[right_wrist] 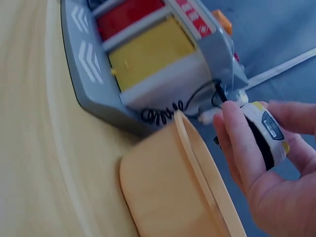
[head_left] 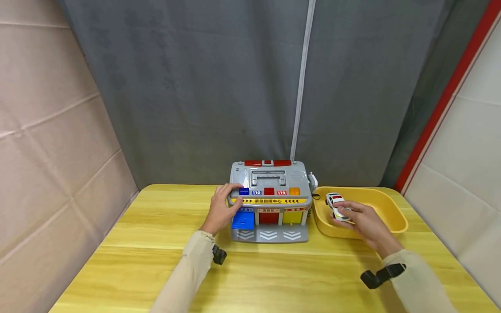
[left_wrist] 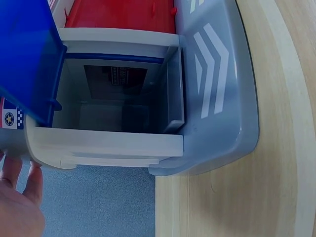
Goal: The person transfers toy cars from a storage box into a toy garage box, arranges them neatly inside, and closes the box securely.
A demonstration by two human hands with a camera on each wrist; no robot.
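Observation:
A grey toy emergency station (head_left: 268,178) stands on the table, its front showing a raised blue door (head_left: 243,220), a red door (head_left: 268,218) and a yellow door (head_left: 292,217). My left hand (head_left: 223,208) grips the station's upper left corner, fingers beside the blue button (head_left: 244,191) and thumb at the front edge. Under the blue door, the left wrist view looks into an open bay (left_wrist: 106,101). My right hand (head_left: 365,221) holds a white toy car (head_left: 335,203) between thumb and fingers, above the yellow basin (head_left: 385,213). Part of the car is hidden by the fingers.
The basin's rim (right_wrist: 190,148) comes close to the station's right side. A coiled black cord (right_wrist: 163,112) hangs at that side. Behind the wooden table (head_left: 164,226) hangs a grey curtain (head_left: 195,95), and pale panels rise at left and right.

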